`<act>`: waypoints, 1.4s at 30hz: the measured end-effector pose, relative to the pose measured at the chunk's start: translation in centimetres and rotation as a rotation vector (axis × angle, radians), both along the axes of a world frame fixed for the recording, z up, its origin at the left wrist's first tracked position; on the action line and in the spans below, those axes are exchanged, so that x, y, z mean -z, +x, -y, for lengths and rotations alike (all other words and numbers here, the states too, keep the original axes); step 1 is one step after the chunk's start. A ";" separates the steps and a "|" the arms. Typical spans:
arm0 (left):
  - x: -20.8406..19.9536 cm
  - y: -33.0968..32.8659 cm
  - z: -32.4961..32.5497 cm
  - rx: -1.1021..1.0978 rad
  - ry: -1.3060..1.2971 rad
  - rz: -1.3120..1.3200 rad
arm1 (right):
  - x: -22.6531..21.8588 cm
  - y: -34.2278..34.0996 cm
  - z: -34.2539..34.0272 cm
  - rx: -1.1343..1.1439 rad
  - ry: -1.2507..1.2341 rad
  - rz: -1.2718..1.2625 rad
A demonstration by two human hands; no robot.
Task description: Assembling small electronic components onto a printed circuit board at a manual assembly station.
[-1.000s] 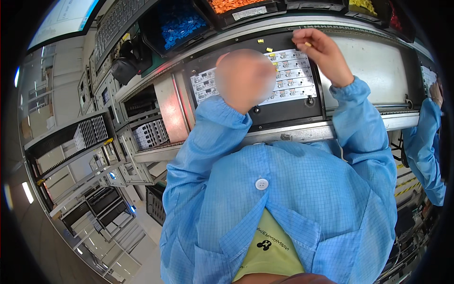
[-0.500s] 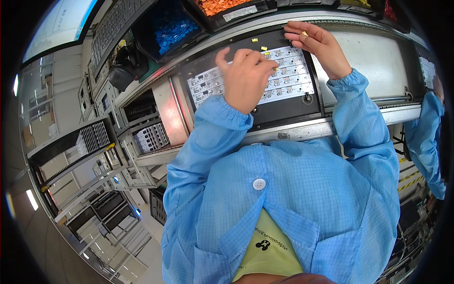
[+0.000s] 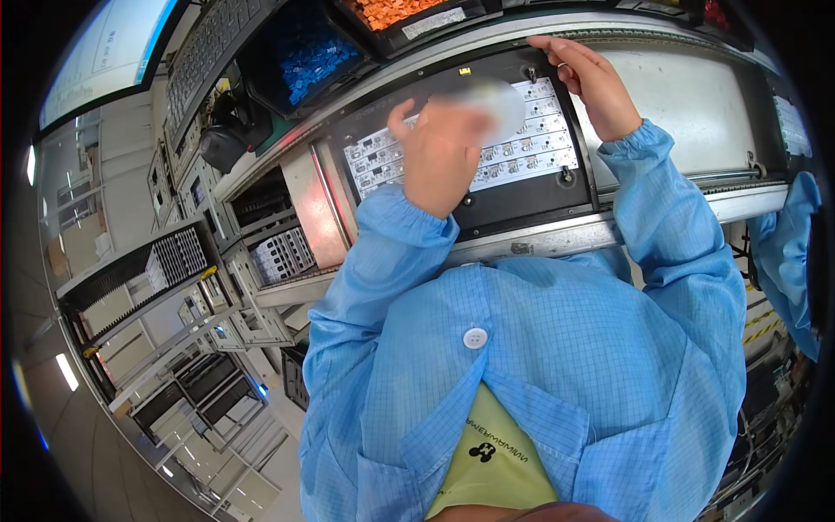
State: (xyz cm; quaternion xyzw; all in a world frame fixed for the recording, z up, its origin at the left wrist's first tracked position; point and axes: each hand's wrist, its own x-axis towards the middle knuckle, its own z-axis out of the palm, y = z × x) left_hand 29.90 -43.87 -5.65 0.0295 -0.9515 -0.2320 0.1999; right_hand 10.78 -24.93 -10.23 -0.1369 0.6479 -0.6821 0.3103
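Observation:
My left hand (image 3: 435, 157) hovers over a panel of white circuit board strips (image 3: 522, 157) held in a black carrier (image 3: 531, 198). Its fingertips and the spot beneath them are smeared, so what they hold cannot be made out. One small yellow connector (image 3: 465, 71) lies on the carrier's black far edge, above the boards. At the carrier's far right corner is my right hand (image 3: 600, 91), index finger reaching left and the other fingers curled in. Whatever those curled fingers hold is hidden.
Beyond the rail (image 3: 487, 39) stand a black bin of blue parts (image 3: 313, 70) and one of orange parts (image 3: 391, 10). A keyboard (image 3: 209, 48) and a monitor (image 3: 96, 61) sit at far left. Another person's blue sleeve (image 3: 787, 252) shows at right.
My left hand has shifted slightly left and its fingers are now blurred. The yellow connector seen between my right fingers no longer shows. That hand has turned a little.

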 end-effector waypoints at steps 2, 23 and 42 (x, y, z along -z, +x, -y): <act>-0.2 0.0 -0.2 0.004 -0.059 0.009 | -0.4 0.1 0.1 0.016 -0.054 0.068; -0.7 0.1 -1.6 0.135 -0.389 0.040 | -0.1 1.1 1.0 0.033 0.017 -0.400; -0.8 -1.9 1.7 0.009 0.193 0.140 | -3.8 6.5 -1.4 -0.227 0.212 -0.890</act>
